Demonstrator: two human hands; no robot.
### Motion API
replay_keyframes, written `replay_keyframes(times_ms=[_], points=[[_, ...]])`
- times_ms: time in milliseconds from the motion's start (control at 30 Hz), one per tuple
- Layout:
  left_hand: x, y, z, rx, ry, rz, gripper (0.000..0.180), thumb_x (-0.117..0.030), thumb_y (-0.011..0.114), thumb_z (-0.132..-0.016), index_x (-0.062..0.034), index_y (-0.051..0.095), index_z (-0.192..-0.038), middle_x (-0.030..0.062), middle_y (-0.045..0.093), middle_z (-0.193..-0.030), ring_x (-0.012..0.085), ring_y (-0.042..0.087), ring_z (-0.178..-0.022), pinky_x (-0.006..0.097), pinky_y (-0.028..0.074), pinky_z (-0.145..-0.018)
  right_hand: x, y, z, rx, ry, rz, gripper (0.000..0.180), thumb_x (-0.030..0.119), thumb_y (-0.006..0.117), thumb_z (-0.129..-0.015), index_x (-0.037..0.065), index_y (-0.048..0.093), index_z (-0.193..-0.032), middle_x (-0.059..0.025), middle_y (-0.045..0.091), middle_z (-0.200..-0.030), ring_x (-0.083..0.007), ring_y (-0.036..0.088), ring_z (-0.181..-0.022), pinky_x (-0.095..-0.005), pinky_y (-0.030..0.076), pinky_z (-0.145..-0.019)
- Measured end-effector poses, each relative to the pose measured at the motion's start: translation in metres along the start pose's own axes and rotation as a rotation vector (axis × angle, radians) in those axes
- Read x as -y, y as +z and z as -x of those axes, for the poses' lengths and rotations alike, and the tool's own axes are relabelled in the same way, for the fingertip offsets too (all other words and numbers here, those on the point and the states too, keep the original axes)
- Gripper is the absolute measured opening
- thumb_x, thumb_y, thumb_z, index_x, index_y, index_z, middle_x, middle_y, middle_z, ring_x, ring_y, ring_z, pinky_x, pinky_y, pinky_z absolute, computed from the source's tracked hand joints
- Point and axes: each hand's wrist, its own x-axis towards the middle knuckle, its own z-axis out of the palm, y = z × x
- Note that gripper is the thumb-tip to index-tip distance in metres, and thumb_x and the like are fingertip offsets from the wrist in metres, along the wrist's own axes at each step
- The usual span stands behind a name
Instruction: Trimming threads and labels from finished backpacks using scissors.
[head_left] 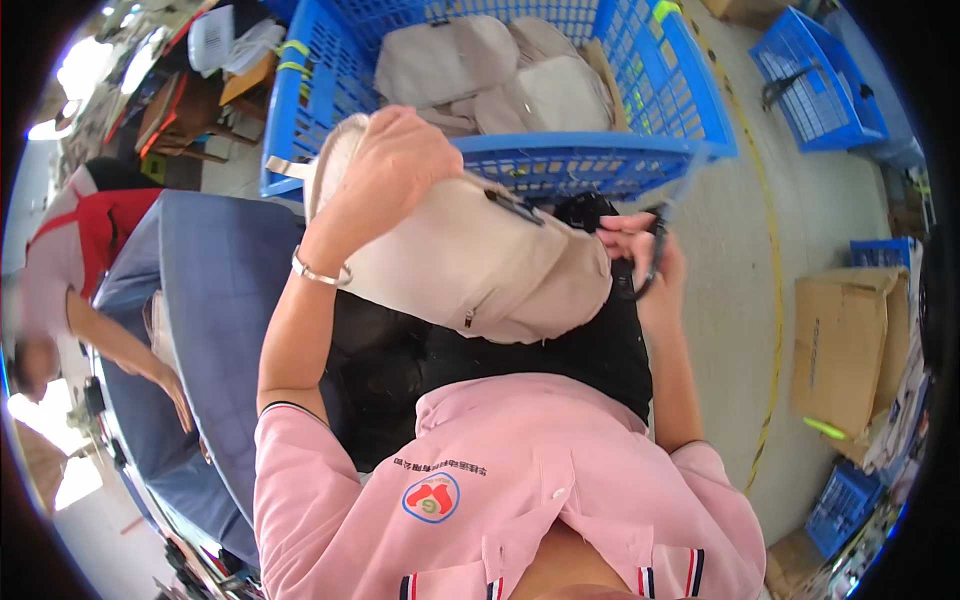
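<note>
Left grip (395, 165) atop beige bag (480, 265) (wrist bent)

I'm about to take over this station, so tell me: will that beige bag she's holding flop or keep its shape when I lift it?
Probably floppy: the beige bag sags and creases under the left hand. Likely light, since one hand grips its top. The metal zipper pull could swing loose.

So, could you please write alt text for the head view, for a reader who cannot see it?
A person in a pink shirt holds a beige bag over their lap, left hand on top and right hand at its end gripping a dark tool. A blue crate of similar beige bags stands just beyond.
</note>
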Motion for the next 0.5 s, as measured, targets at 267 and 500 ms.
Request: replay_keyframes(times_ms=[267,500], points=[[-0.002,0.012,-0.017,0.001,-0.097,0.089,0.006,-0.009,0.067,-0.084,-0.0040,0.065,-0.082,0.0040,0.064,-0.082,0.0225,0.060,-0.086,0.043,0.038,-0.104,-0.008,-0.031,-0.014,0.145,-0.060,0.598,0.036,0.030,0.076,-0.084,0.000,0.056,-0.092,-0.0086,0.061,-0.073,-0.0220,0.062,-0.066,-0.0316,0.047,-0.061],[-0.008,0.009,-0.011,-0.030,-0.124,0.067,0.006,-0.010,0.069,-0.081,-0.0060,0.065,-0.081,0.0029,0.064,-0.081,0.0226,0.059,-0.086,0.043,0.039,-0.101,0.031,-0.015,-0.035,0.460,-0.259,0.966,0.056,0.051,0.076,-0.077,0.001,0.055,-0.089,-0.0127,0.056,-0.088,-0.0323,0.058,-0.078,-0.0402,0.046,-0.065]])
